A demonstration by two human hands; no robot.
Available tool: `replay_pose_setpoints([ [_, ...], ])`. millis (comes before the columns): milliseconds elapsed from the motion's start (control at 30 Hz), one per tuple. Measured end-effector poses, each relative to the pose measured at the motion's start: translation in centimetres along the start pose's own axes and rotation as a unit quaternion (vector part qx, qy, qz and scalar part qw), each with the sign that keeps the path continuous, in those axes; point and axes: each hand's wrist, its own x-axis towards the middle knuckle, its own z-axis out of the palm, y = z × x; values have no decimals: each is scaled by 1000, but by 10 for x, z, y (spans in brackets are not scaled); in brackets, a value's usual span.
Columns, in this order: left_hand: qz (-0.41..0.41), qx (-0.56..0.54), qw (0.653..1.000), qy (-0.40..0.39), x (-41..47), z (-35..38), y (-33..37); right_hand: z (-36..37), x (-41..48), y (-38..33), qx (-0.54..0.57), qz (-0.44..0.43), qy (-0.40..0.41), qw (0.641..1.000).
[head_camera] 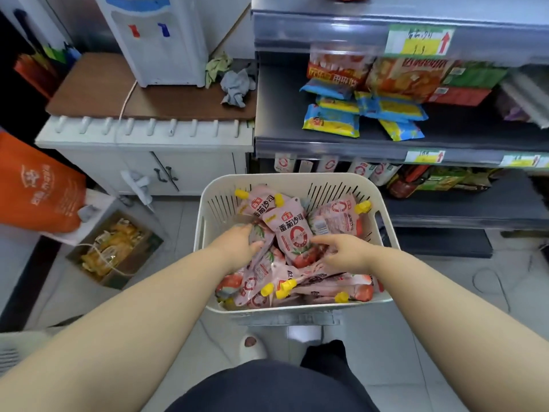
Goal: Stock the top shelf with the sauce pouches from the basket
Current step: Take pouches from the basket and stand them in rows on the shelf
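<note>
Head view, looking down over both forearms into the basket [205,203], which sits directly in front of the person.

- Sauce pouches [297,288] lie heaped under and around both hands, yellow caps pointing every way. A loose pile like this likely has to be sorted by hand before shelving.
- Left hand [237,242]: thumb on top and fingers tucked behind a pink pouch [263,237] at the pile's left side. It reads as a grip, probably to lift it free.
- Right hand [344,251]: fingers reach leftward to the lower edge of the upright pouch [294,236] standing between the two hands. Contact is plain; whether it pinches or only steadies the pouch, I cannot tell.
- Top shelf [326,25]: well above and beyond the hands, at the frame's upper edge, its surface barely in view. A price tag [419,40] with a red arrow marks its front strip.
- Snack packets [332,121] fill the shelf below it, beyond the right hand.

Judgement: early gathering step; every pouch in view remains in the basket or hand.
</note>
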Motion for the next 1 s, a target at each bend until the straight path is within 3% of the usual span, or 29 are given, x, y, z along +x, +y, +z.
replay_pose_setpoints([
  [100,-28,-32,999,-23,4,14,1,8,1,2,-38,9,-100,994],
  [200,-62,-56,996,-35,8,25,4,22,15,7,-171,-22,-46,984],
  [300,-84,-94,992,-20,9,30,8,29,24,6,-191,-58,4,980],
  [400,-99,-196,975,33,7,28,12,17,28,6,3,-54,113,992],
  [500,-58,-327,943,12,3,22,24,1,29,7,193,-26,200,960],
  [600,20,-411,911,-26,2,19,45,-2,30,2,374,-28,180,909],
  [667,21,-470,882,20,8,22,54,1,31,0,456,-25,162,875],
  [800,-5,-524,846,97,15,28,59,14,30,4,498,-14,101,861],
  [1000,-21,-475,869,137,20,32,73,14,26,14,480,-48,113,869],
])
